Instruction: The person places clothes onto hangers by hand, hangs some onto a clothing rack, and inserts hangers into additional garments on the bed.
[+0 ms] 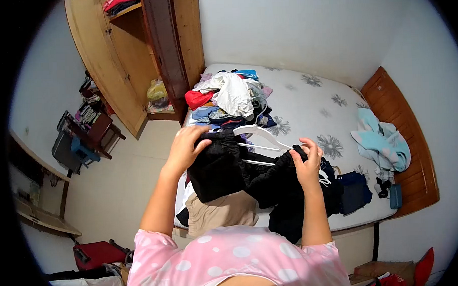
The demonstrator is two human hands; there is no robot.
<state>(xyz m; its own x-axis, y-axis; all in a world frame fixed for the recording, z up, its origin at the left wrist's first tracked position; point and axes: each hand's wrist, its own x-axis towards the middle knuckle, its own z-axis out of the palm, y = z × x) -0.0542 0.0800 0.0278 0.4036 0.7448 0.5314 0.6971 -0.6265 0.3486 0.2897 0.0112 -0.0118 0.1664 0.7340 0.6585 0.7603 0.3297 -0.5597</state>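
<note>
A black garment (217,166) hangs stretched between my two hands above the bed's near edge. My left hand (189,147) is closed on its upper left edge, thumb on top. At the other side my right hand (306,163) grips its upper right edge. Between them a white hanger (259,132) shows, partly inside the garment, with its hook pointing up. Beneath lie beige trousers (219,214) and more dark clothing. Where the black garment ends against the dark cloth below is hard to tell.
A pile of mixed clothes (230,95) lies on the bed (308,105). Folded dark jeans (354,191) and a light blue blanket (383,140) are at the right. An open wooden wardrobe (110,56) stands at the back left, with a chair (100,130) near it.
</note>
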